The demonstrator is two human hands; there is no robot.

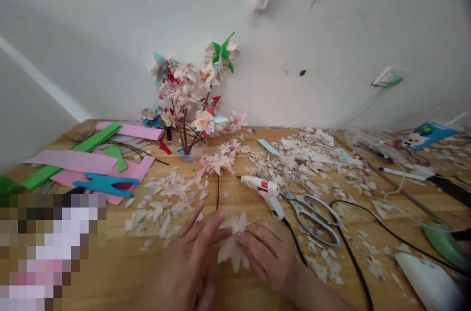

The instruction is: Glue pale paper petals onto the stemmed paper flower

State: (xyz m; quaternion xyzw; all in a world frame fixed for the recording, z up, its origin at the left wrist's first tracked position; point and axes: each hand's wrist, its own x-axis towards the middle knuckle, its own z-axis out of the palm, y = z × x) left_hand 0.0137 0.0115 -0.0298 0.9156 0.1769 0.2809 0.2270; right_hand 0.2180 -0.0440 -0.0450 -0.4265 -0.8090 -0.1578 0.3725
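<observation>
A white flower of pale pointed petals (pixel 234 255) is at the table's near middle, between my two hands. On its right side my right hand (pixel 272 254) is closed, fingertips pinched on the petals near the flower's centre. To its left is my left hand (pixel 195 247), slightly blurred, with fingers apart and fingertips close to the upper left petals. Whether they touch the petals I cannot tell. Just beyond lies a finished pink-and-white flower (pixel 220 161) on a brown stem (pixel 218 192). Loose white petals (pixel 162 208) are scattered left of my hands.
A white glue gun (pixel 268 193) and silver scissors (pixel 312 218) lie right of centre, with a black cord (pixel 353 247). Behind stands a vase of flowers (pixel 187 95). Coloured paper strips (pixel 73 161) cover the left; a petal heap (pixel 305 154) spreads right.
</observation>
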